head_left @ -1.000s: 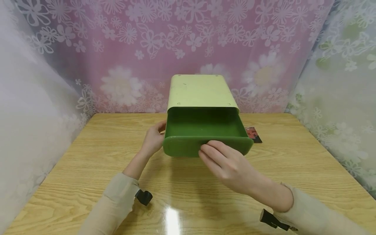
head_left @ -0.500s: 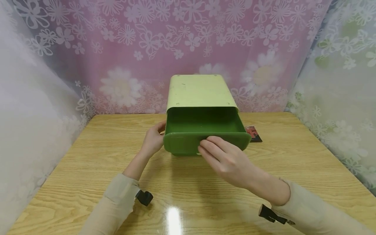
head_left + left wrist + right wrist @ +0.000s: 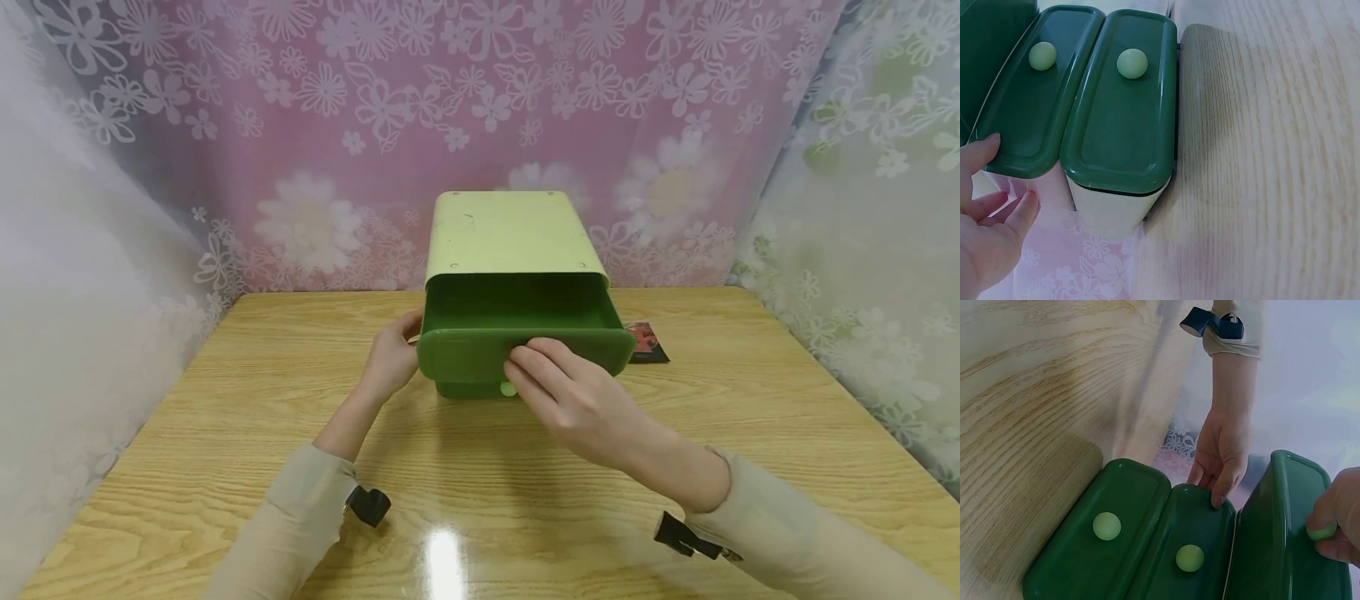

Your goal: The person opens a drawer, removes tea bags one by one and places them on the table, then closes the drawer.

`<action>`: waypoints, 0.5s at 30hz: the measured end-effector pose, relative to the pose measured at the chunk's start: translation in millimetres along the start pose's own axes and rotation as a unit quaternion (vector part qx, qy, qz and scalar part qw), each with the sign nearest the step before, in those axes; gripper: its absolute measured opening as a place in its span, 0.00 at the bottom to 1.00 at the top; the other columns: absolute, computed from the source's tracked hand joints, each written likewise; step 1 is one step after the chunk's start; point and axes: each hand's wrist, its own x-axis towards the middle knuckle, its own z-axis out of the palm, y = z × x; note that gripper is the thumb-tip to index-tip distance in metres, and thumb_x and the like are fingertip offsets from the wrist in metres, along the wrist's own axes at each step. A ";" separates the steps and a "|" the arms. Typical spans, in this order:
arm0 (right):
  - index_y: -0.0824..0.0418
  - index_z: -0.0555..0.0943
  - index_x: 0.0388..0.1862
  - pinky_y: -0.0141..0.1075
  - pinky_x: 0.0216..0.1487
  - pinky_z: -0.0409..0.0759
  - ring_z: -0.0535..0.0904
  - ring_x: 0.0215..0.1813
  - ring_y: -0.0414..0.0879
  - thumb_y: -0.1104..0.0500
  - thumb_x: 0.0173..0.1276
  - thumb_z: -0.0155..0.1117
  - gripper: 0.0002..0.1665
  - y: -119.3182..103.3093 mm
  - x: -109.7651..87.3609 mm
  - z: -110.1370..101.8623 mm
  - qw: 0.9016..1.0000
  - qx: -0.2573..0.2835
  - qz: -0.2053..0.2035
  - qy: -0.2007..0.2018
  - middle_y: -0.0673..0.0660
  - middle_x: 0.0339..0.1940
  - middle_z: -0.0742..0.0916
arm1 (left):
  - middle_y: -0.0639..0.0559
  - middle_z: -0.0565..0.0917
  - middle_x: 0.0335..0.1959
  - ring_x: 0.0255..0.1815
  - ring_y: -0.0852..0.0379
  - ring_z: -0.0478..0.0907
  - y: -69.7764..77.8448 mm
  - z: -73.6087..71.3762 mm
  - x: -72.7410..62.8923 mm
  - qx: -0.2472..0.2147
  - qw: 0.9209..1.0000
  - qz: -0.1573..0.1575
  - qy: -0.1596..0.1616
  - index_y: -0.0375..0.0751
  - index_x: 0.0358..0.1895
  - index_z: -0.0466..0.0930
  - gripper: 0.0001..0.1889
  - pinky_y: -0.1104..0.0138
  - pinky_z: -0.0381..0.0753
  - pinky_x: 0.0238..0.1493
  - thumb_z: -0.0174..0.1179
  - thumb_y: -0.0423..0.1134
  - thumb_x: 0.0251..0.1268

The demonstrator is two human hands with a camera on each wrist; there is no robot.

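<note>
A pale yellow-green drawer cabinet stands on the table in the head view. Its green top drawer sticks out partway, and the inside that shows holds nothing. My right hand pinches the round knob on that drawer's front. At the cabinet's left side, my left hand grips the corner, thumb on the front of the middle drawer and fingers against the side wall. The bottom drawer sits shut below, with its own knob.
A small dark card or packet with a red picture lies right of the cabinet. The wooden table extends around it. Flowered curtains hang behind and at both sides. A black camera mount sits on the left sleeve.
The top drawer has slid inward, towards the cabinet, with my right hand moving along on its knob. More of the drawers beneath now shows. My left hand has stayed in place.
</note>
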 end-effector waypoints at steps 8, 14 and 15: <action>0.73 0.82 0.37 0.37 0.44 0.79 0.77 0.40 0.56 0.71 0.73 0.42 0.19 4.1 1.8 4.9 1.000 -0.007 0.005 0.007 0.65 0.37 0.82 | 0.38 0.75 0.57 0.61 0.47 0.70 -31.3 1.7 16.3 0.003 1.000 0.005 0.013 0.30 0.62 0.68 0.25 0.61 0.71 0.57 0.59 0.31 0.60; 0.74 0.82 0.36 0.37 0.42 0.79 0.77 0.39 0.56 0.70 0.73 0.42 0.18 9.1 1.0 12.3 1.000 -0.001 0.008 0.026 0.65 0.36 0.81 | 0.40 0.76 0.56 0.60 0.48 0.71 -30.2 2.8 16.0 0.012 1.000 0.007 0.013 0.31 0.60 0.70 0.23 0.63 0.72 0.56 0.58 0.31 0.61; 0.74 0.82 0.36 0.37 0.41 0.79 0.77 0.39 0.56 0.70 0.73 0.42 0.18 9.9 0.8 13.5 1.000 -0.001 0.009 0.028 0.65 0.36 0.81 | 0.40 0.76 0.55 0.59 0.48 0.71 -30.4 2.9 16.2 0.012 1.000 0.007 0.013 0.31 0.60 0.71 0.22 0.63 0.72 0.56 0.58 0.31 0.61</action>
